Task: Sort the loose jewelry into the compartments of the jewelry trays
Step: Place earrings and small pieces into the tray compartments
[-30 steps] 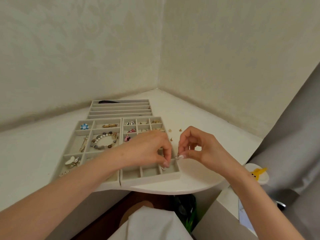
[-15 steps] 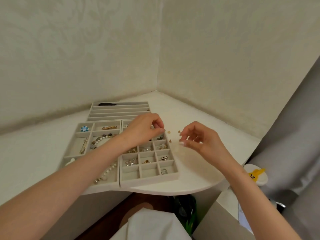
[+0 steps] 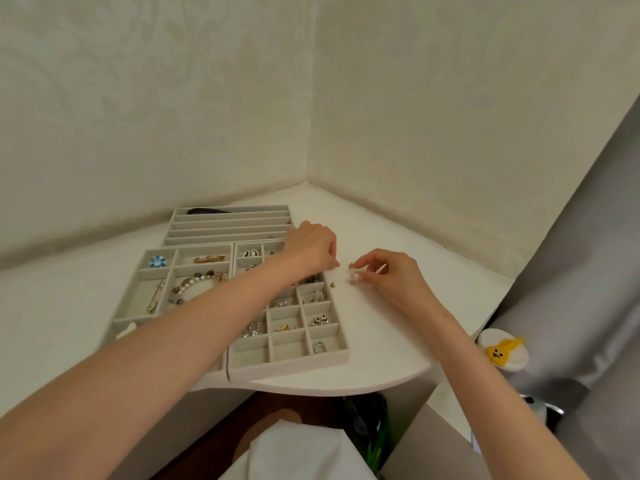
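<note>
Three trays sit pushed together on the counter (image 3: 381, 341), and the last loose studs (image 3: 333, 285) lie on the bare top just right of the grid tray (image 3: 341, 355), which I'd guess is why both hands are crowded into that one spot. The left hand (image 3: 311, 249) reaches across the grid tray's far corner with its fingers curled down toward the counter next to the studs; honestly can't tell if it's got one or is just about to nab it. The right hand (image 3: 391, 277) has thumb and fingertips pinched together on a pale bit (image 3: 351, 276), held just above the counter, probably pairing it up before it goes into a cell. Stuff this tiny pretty much needs fingertip pinches, so that tracks. As for what's sorted: the grid tray has a ring (image 3: 319, 347) in the near right cell, checkered earrings (image 3: 320, 320) in the cell behind it, a gold piece (image 3: 282, 328) to their left, sparkly bits (image 3: 254, 330) left of that, and more partly hidden under the arm. The left tray (image 3: 138, 271) gets the big stuff: blue flower (image 3: 157, 261), gold clip (image 3: 209, 259), bead bracelet (image 3: 197, 284), long pin (image 3: 156, 296). The slotted tray (image 3: 228, 233) at the back has something dark (image 3: 204, 211) in its far slot.
</note>
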Demonstrator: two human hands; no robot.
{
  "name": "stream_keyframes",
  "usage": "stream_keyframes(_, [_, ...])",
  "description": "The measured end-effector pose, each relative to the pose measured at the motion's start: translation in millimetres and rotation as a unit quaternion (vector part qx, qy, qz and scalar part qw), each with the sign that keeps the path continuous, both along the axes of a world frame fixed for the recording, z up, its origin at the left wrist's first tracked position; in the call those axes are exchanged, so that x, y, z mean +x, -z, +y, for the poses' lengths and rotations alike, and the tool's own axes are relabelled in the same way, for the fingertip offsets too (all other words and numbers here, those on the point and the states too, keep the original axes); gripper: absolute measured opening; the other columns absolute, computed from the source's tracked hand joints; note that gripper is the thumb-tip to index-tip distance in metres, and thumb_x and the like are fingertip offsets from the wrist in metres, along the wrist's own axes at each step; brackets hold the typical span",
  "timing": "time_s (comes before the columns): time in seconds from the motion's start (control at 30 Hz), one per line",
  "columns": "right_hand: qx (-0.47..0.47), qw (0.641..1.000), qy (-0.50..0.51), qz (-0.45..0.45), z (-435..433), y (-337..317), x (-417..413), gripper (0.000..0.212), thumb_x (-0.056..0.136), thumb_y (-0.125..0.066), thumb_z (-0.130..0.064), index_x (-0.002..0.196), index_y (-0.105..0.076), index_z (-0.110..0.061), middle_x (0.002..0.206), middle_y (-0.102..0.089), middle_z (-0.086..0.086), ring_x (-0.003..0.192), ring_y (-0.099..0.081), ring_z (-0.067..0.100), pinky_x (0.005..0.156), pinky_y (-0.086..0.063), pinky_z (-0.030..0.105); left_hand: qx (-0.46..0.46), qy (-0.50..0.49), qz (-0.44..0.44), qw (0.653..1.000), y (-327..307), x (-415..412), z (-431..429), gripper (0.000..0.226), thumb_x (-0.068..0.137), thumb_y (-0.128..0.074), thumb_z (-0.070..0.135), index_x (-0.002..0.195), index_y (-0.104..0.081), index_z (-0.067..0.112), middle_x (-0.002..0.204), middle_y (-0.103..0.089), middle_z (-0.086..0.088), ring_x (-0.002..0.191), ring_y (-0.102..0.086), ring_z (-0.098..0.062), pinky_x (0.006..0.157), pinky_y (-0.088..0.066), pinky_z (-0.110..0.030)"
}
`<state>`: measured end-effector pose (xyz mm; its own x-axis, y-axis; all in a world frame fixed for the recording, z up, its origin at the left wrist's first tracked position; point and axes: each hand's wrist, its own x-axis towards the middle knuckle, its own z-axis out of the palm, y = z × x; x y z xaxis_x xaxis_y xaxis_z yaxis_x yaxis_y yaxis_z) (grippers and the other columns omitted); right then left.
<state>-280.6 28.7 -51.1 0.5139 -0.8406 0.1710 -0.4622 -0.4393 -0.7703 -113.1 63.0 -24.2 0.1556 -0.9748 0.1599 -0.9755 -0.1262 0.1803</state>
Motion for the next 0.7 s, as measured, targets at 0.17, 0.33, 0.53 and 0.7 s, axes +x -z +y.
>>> stream_keyframes(0.17, [-0.029, 0.998, 0.027, 0.039, -1, 6, 5, 0.006, 0.077, -0.074, -0.030, 0.076, -0.068, -0.030, 0.075, -0.063, -0.010, 0.065, -0.049, 0.002, 0.063, -0.038, 0.024, 0.017, -0.015, 0.007, 1.000, 1, -4, -5, 0.015, 0.084, -0.066, 0.032, 0.081, -0.065, 0.018, 0.100, -0.068, 0.000, 0.106, -0.052, -0.021, 0.084, -0.038, -0.033])
stream_keyframes(0.33, [0.005, 0.999, 0.039, 0.004, -2, 7, 3, 0.014, 0.076, -0.075, -0.027, 0.067, -0.065, -0.030, 0.071, -0.062, -0.012, 0.067, -0.051, 0.005, 0.066, -0.040, 0.025, -0.026, 0.011, 0.209, 0.977, -10, 6, 4, 0.021, 0.080, -0.069, 0.033, 0.087, -0.074, 0.014, 0.105, -0.067, -0.002, 0.110, -0.051, -0.020, 0.086, -0.039, -0.030])
stream_keyframes(0.53, [0.000, 0.999, 0.040, 0.012, -2, 7, 4, 0.015, 0.078, -0.073, -0.028, 0.066, -0.065, -0.031, 0.074, -0.063, -0.012, 0.072, -0.054, 0.008, 0.064, -0.039, 0.024, 0.065, 0.039, 0.495, 0.866, -29, 18, 27, 0.019, 0.083, -0.062, 0.032, 0.091, -0.069, 0.016, 0.128, -0.058, -0.002, 0.120, -0.047, -0.012, 0.093, -0.037, -0.026])
stream_keyframes(0.7, [-0.001, 0.999, 0.043, 0.009, -2, 7, 4, 0.018, 0.079, -0.072, -0.026, 0.065, -0.064, -0.032, 0.073, -0.063, -0.013, 0.072, -0.054, 0.008, 0.066, -0.039, 0.025, 0.076, 0.055, 0.531, 0.842, -33, 18, 42, 0.034, 0.075, -0.062, 0.036, 0.096, -0.068, 0.011, 0.125, -0.059, -0.001, 0.092, -0.053, -0.004, 0.068, -0.037, -0.019])
